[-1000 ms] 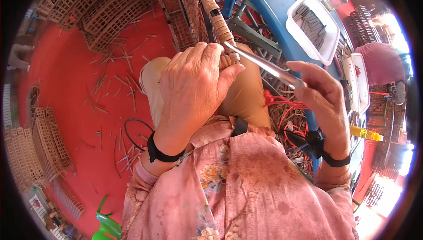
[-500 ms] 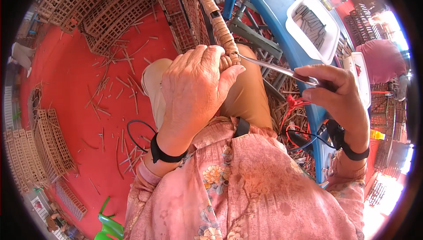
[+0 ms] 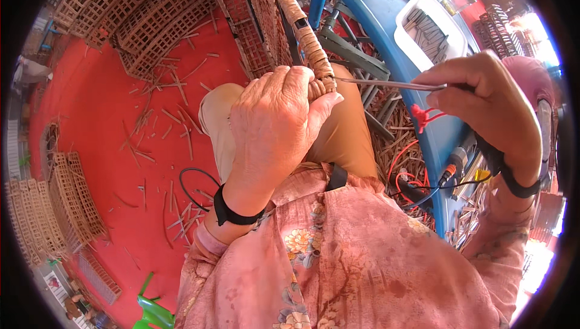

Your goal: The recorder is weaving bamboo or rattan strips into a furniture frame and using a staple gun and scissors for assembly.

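Note:
My left hand [image 3: 275, 118] is closed around the lower end of a cane-wrapped rim [image 3: 308, 39]. This rim edges an open-lattice woven panel [image 3: 248, 27] standing in front of my knees. Its thumb presses beside the last coils. To the right, my right hand [image 3: 489, 105] pinches a slim, shiny, metal-looking tool [image 3: 393, 83] between thumb and fingers. The tool lies almost level, and its thin far end meets the wrapped coils near my left thumb. Its exact kind does not show, and my right palm hides its rear part.
A blue table [image 3: 371, 21] at my right bears a white tray [image 3: 400, 42] of short grey strips. Cables run near its edge. Stacked lattice panels [image 3: 163, 21] and scattered cane offcuts lie on the red floor [image 3: 90, 105]. A green plastic piece [image 3: 154, 314] is at lower left.
My right hand has moved right and slightly up, and the tool has swung from a downward slant to nearly level. My left hand keeps its hold on the rim, shifted slightly right in view.

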### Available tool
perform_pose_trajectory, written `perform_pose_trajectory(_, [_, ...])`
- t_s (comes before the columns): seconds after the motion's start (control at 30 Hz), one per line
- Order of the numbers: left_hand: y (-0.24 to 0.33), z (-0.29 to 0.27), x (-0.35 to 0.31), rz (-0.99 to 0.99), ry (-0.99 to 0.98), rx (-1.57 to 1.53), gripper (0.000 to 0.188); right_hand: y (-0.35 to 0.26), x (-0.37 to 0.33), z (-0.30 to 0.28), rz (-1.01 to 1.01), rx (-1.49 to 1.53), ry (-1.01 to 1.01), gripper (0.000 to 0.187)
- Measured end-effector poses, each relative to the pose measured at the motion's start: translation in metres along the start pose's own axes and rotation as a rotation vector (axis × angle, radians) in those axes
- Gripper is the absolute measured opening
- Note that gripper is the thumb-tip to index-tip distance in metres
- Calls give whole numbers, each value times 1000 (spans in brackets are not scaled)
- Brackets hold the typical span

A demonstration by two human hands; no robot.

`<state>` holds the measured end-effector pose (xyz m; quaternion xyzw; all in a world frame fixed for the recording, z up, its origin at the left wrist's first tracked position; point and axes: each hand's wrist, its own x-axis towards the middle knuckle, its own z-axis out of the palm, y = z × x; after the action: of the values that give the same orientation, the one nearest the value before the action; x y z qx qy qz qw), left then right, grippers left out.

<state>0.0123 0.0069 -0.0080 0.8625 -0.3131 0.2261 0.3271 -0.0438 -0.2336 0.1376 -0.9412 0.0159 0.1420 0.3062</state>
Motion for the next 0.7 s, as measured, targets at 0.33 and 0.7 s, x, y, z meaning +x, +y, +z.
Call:
perform_pose_trajectory(0.33, [0,-3,0,-50,22,-82,35,-41,-47,71,-128,-603,321,25])
perform_pose_trajectory(0.7, [6,-8,5,-79,-123,-193,34,53,-46,148,-316,-247,533,38])
